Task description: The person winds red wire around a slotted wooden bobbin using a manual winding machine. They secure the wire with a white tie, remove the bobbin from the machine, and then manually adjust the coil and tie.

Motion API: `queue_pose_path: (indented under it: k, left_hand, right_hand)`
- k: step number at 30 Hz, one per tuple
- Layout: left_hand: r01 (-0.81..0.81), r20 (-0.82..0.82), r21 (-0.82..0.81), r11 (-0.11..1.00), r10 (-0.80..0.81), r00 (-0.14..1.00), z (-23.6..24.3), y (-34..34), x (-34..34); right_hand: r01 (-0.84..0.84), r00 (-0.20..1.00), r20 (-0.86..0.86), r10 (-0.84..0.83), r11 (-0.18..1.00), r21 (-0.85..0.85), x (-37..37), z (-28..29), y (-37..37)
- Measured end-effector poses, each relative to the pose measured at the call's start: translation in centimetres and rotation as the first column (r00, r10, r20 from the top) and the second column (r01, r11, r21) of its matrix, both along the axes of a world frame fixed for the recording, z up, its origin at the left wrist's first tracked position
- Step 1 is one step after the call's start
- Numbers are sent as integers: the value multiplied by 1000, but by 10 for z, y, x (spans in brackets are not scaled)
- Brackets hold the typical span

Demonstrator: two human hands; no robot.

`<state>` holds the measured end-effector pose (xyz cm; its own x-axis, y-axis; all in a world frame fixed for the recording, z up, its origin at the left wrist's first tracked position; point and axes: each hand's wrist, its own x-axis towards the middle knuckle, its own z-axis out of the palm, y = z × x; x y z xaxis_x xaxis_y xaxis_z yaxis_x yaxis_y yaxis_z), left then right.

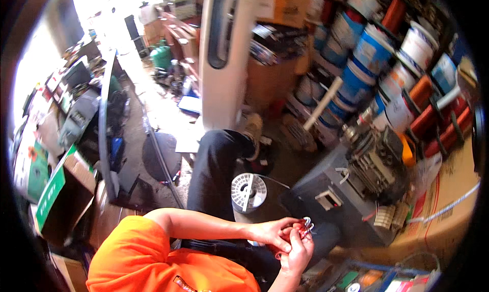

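Both hands meet at the lower right of centre, above my lap. My left hand [275, 234] comes in from the left with its fingers closed at a small piece with shiny pale loops and red parts [307, 225]. Against it, my right hand [299, 251] has its fingers curled round the same piece. The fingers hide most of it, and its kind cannot be made out. Something thin and red [278, 255] shows beside the right thumb. Beyond my hands, by my leg, stands a white plastic spool [248, 192] with a thin strand running off to the right.
A greasy machine [374, 162] sits on a grey metal box [326, 190] to the right. Buckets [374, 47] are stacked behind it. Cardboard [443, 205] and a tray of small items [367, 279] lie at lower right. A pale upright panel [224, 88] stands ahead; clutter and an opened box [56, 195] fill the left.
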<state>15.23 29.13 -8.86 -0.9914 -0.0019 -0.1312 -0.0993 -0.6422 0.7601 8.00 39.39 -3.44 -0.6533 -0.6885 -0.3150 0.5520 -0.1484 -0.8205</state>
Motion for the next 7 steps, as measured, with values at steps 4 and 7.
queue_pose_path:
  k: [4,7]
  left_hand:
    - [17,-87,0,1000,-17,996,-5,6,-1]
    - [32,-48,-92,995,-36,998,6,10,7]
  right_hand:
    - [-1,1000,-16,1,1000,-4,4,8,4]
    - [-66,998,-19,66,997,30,5,13,9]
